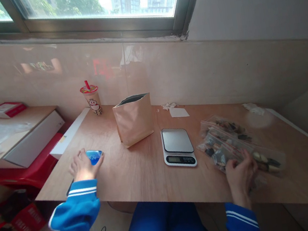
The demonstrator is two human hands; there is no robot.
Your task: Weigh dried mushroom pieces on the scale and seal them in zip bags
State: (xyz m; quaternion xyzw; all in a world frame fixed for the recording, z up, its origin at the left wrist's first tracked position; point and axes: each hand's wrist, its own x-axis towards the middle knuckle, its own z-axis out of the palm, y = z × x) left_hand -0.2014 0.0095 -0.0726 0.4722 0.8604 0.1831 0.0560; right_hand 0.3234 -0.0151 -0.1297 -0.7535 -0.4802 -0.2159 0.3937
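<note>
My left hand (84, 166) is at the left of the table, thumb and fingers on either side of a phone (94, 155) with a lit blue screen. Its palm hides the phone's lower part. At the right, my right hand (241, 172) has its fingers bent onto a clear zip bag (220, 155) with small dark and pale pieces inside. Further such zip bags (226, 126) overlap it, and the fingertips are partly hidden. Between my hands stand an upright brown paper pouch (134, 120), its top open, and a white kitchen scale (178, 146) with nothing on its plate.
A drink cup (94, 101) with a red straw stands near the wall. Behind the scale lie a white paper piece (179, 112) and crumpled tissue (169, 106). More tissue (254, 108) is at the back right. A second table (40, 113) and a red stool (31, 168) are on the left.
</note>
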